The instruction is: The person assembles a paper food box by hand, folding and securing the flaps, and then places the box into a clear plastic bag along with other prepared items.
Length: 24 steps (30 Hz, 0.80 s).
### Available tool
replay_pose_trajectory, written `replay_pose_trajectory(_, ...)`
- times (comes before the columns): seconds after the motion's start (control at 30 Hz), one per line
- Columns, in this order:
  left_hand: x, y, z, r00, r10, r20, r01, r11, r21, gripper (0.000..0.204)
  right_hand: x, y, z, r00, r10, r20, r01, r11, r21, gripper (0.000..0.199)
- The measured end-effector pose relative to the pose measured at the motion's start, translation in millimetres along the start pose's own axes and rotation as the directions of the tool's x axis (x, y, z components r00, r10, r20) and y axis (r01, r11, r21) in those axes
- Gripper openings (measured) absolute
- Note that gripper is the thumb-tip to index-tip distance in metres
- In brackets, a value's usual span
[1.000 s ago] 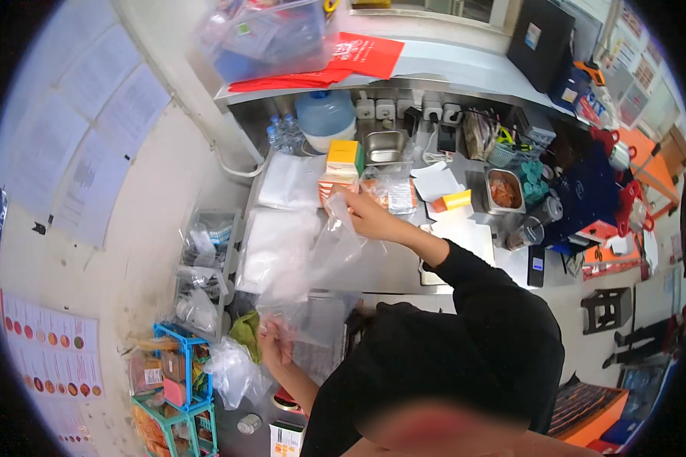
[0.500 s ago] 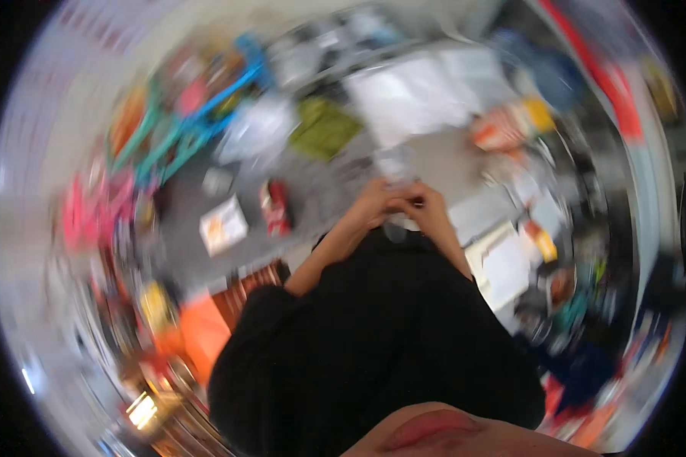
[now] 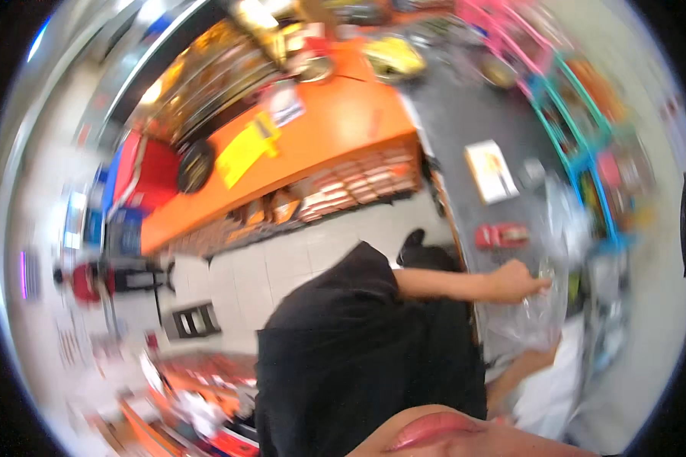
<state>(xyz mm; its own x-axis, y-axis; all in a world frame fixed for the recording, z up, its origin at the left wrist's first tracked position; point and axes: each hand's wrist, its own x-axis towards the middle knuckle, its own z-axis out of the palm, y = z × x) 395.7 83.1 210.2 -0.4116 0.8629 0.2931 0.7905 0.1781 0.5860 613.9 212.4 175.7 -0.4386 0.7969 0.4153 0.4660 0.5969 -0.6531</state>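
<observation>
The picture is blurred and turned sideways. My left hand (image 3: 520, 280) reaches to the right from my black-clad body and is closed on the top edge of a clear plastic bag (image 3: 532, 324). The bag hangs crumpled below that hand. My right forearm (image 3: 522, 375) comes up from the lower edge toward the bag's underside. The right hand itself is hidden behind the crumpled plastic, so its grip does not show.
A long orange counter (image 3: 335, 129) runs across the top. Teal and pink wire racks (image 3: 579, 122) stand at the right. A white flat box (image 3: 492, 171) and a red object (image 3: 503, 234) lie on the dark floor. Pale tiles (image 3: 282, 263) lie beside me.
The view has swung far round from the cluttered worktop to the floor and orange counter. Both hands, together at the bag half a second ago, are now apart, with the left stretched right.
</observation>
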Motion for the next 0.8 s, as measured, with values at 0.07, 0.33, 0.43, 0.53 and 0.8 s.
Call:
replay_pose_trajectory(0.07,-7.0,-25.6,-19.8,0.946,-0.127,-0.3,0.123,0.992,-0.031,0.032,29.9,-32.9,12.1,0.996,0.09,0.021,-0.082,0.968,-0.238,0.038)
replay_pose_trajectory(0.33,-35.3,-70.9,-77.7,0.622,-0.333,-0.708,0.391,0.916,-0.087,0.032,79.1,-103.2,86.0,0.99,-0.046,0.131,0.059,0.994,-0.093,0.038)
replay_pose_trajectory(0.43,-63.9,-108.1,-130.2,0.427,-0.594,-0.681,0.567,0.763,-0.311,0.033,113.8,-50.8,97.8,0.964,0.112,0.242,-0.136,0.987,0.087,0.037)
replay_pose_trajectory(0.53,-45.9,-88.0,-124.9,0.47,-0.523,-0.711,0.303,0.852,-0.426,0.03,114.0,-48.1,110.8,0.939,-0.002,0.344,-0.059,0.984,0.168,0.041)
replay_pose_trajectory(0.8,-21.5,-120.1,-125.0,0.514,-0.284,-0.809,0.314,0.94,-0.13,0.023,104.2,-125.7,83.9,0.92,-0.384,0.072,0.389,0.92,-0.055,0.068)
